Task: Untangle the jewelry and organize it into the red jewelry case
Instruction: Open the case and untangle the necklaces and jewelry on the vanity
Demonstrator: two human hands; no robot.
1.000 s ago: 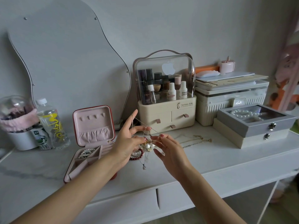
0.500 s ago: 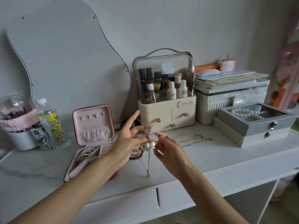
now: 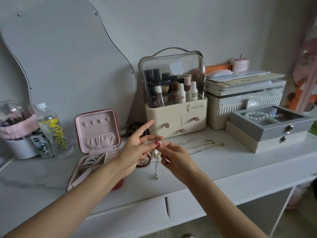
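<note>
The red jewelry case point(image 3: 96, 133) stands open at centre left, pink inside, with a pearl bracelet point(image 3: 91, 160) in one compartment. Just right of it, my left hand point(image 3: 135, 148) and my right hand point(image 3: 175, 158) hold a tangle of thin chains point(image 3: 157, 152) above the white tabletop. My left thumb and a finger pinch a chain, the index finger pointing up. My right fingertips pinch the knot. A small pendant point(image 3: 156, 176) dangles below. A dark red bead bracelet point(image 3: 145, 163) and pearl beads lie under my hands. Loose gold and silver chains point(image 3: 205, 146) lie to the right.
A cream cosmetics organiser point(image 3: 175, 115) stands behind my hands, a ribbed white box point(image 3: 243, 102) and stacked grey and cream jewelry boxes point(image 3: 269, 129) at right. A water bottle point(image 3: 51, 131) and a white cup stand at left. A wavy mirror point(image 3: 68, 57) leans on the wall.
My fingertips have drawn closer together on the knot and risen slightly. The pendant now hangs on a longer stretch of chain than a second ago.
</note>
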